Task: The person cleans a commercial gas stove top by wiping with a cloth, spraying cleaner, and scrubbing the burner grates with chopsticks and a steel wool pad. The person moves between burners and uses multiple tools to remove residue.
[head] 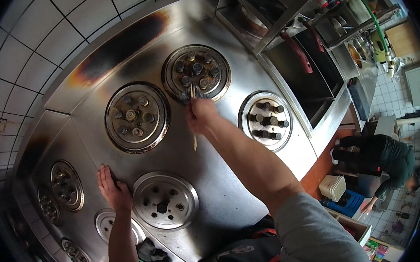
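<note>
My right hand (200, 116) grips a thin wooden stick-like handle (195, 143). A dark, bristly mass (198, 92) sits at its upper end, against the near rim of a round burner (214, 82) with several upright nozzles and brown stains. The hand partly hides this tool, so its exact kind is unclear. My left hand (114, 192) rests palm down on the stainless-steel stove top (213, 176), thumb apart and nothing held. Just right of it lies a round metal burner plate (183, 218) with several holes. Between the hands is another stained burner (153, 133) with nozzles.
A cleaner burner (246, 123) lies to the right. Red-handled pans (297, 52) stand by a steel-framed recess (320, 114). Dark cloth (152, 255) lies at the near edge. Further burners (66, 186) are at left. A person (384, 155) bends near a blue crate (344, 202).
</note>
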A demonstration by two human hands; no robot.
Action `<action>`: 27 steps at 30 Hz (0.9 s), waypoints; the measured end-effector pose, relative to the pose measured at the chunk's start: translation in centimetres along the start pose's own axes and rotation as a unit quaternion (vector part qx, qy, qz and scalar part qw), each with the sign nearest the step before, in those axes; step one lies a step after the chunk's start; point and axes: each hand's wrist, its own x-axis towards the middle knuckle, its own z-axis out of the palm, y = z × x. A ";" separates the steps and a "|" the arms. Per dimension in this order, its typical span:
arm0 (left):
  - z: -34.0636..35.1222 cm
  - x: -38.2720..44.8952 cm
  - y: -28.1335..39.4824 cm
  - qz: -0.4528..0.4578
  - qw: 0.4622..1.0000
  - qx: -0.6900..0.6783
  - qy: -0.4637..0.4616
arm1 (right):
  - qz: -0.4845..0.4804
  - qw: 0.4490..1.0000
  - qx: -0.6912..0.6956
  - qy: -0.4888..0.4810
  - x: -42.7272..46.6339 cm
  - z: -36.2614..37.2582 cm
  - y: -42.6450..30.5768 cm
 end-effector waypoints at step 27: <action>0.0 -0.2 0.0 0.005 1.000 -0.014 -0.003 | -0.030 0.998 -0.021 0.048 0.7 -0.3 -0.3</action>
